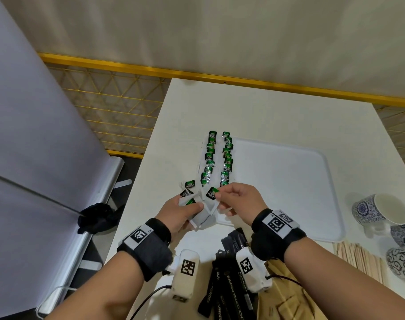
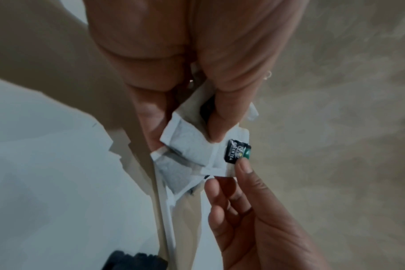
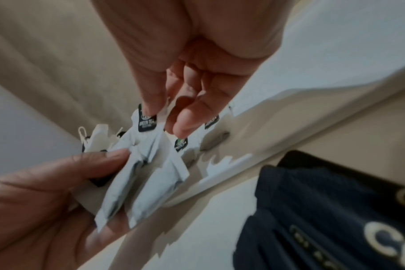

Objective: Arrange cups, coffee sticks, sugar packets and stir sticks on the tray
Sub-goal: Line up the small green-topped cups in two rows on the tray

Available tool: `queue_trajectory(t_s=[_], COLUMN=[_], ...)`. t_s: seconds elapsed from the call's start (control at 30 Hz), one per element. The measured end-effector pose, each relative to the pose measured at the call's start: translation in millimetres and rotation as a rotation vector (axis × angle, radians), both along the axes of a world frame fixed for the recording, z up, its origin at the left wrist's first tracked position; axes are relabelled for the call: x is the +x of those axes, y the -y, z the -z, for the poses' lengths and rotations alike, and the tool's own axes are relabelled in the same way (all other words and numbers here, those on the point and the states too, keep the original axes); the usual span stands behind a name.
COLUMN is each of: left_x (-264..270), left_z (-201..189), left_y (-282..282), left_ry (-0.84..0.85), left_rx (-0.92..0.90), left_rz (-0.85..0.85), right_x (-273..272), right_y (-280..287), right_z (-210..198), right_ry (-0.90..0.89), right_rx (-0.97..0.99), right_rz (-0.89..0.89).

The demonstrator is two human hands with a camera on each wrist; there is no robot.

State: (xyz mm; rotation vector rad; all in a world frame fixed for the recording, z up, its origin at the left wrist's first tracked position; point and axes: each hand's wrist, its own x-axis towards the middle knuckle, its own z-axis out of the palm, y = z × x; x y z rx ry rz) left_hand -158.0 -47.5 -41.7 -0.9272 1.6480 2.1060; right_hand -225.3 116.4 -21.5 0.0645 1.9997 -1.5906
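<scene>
Our left hand (image 1: 177,212) grips a small bunch of white tea bags (image 1: 202,214), thumb pressed over the top and fingers curled beneath them. Our right hand (image 1: 237,199) pinches the green-and-black tag (image 1: 212,193) of one bag between thumb and forefinger, its other fingers loosely curled. In the left wrist view that tag (image 2: 238,150) sits just past our left thumb (image 2: 222,117), with a right fingertip (image 2: 242,164) touching it. In the right wrist view the bags (image 3: 139,173) hang from the pinch, held against our left thumb (image 3: 99,162).

Both hands hover over the near left corner of the white tray (image 1: 289,185), which lies on the white table (image 1: 266,107). Two rows of tagged tea bags (image 1: 218,158) run along the tray's left edge, towards the table's far side. A few loose tea bags (image 1: 188,188) lie on the table just left of the rows.

Black coffee sticks (image 1: 229,285) lie at the table's near edge, under our wrists, beside brown packets (image 1: 284,296). Wooden stir sticks (image 1: 358,259) lie near the tray's near right corner. Blue-patterned cups (image 1: 379,211) stand at the table's right edge.
</scene>
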Motion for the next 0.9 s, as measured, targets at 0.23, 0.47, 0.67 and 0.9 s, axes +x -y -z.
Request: queue_trajectory(t_s=[0.23,0.47,0.67,0.9], left_x=[0,4,5,4], left_z=[2,4,1,-6], left_y=[5,8,11,8], left_ry=[0.011,0.033,0.026,0.025], left_rx=[-0.013,-0.051,-0.058,-0.070], left_rz=[-0.040,-0.089,-0.114,-0.101], right_x=[-9,-4,-5,-18], right_y=[-6,-16,-23,-17], right_z=[0,3,5,14], right_ry=[-0.063,-0.022,0.023,-0.095], right_rx=[-0.004,0.066,0.170,0.323], right_rz=[0.052,-0.109,-0.249,-0.139])
